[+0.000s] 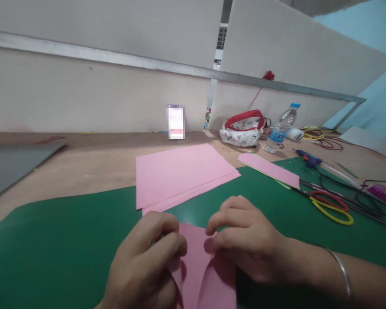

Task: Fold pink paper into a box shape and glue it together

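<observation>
A folded pink paper (201,266) lies on the green cutting mat (67,240) near the front edge. My left hand (144,266) pinches its left side with curled fingers. My right hand (247,240) presses and grips the right side near the top; a thin bangle sits on that wrist. The paper's top edge is hidden under both sets of fingers. A stack of pink paper sheets (180,174) rests just beyond the hands, half on the mat and half on the wooden table.
A narrow pink strip (268,169) lies at the right. Scissors with red and yellow handles (331,206), a blue glue gun (309,159), cables, a water bottle (281,128) and a white pouch (242,128) crowd the right side. A grey board (16,165) sits far left.
</observation>
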The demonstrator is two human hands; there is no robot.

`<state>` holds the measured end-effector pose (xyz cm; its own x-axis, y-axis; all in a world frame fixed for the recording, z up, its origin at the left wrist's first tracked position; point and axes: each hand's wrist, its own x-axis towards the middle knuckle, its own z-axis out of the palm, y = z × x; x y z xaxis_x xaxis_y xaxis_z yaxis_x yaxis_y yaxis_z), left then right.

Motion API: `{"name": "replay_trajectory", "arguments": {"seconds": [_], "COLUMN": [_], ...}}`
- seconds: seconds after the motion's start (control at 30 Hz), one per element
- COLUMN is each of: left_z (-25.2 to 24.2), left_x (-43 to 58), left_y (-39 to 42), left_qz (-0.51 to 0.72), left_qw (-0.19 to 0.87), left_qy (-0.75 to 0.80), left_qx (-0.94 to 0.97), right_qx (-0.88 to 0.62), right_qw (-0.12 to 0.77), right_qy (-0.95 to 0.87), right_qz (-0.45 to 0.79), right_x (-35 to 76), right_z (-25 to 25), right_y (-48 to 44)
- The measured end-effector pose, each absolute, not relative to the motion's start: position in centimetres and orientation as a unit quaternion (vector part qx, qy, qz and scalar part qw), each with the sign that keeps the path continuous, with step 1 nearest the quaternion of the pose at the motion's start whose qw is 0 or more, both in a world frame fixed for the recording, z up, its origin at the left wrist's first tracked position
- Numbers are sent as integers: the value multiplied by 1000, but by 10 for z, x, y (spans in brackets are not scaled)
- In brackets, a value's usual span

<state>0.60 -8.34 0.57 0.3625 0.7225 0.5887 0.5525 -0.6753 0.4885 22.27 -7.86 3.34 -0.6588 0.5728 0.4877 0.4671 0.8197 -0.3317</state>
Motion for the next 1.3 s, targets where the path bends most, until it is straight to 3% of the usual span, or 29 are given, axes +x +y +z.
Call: {"name": "replay_trajectory", "arguments": {"seconds": [0.13,0.37,1.07,1.3], "left_z": [9,9,8,5], "left_x": [2,2,9,4], "left_y": [-83,-84,-87,-82], "left_qz": [418,431,506,433], "left_qw": [107,124,121,122], "left_qy": [392,384,367,366], "left_qx": [813,807,771,815], "right_qx": [-257,-261,-303,-297], "right_qw": [330,295,334,353], "right_qy": [-906,-919,-892,-887], "right_qz": [62,-15,-32,-10], "right_x": [230,236,240,238], "right_z": [45,62,58,47], "right_y": [-88,-101,-111,-103]}}
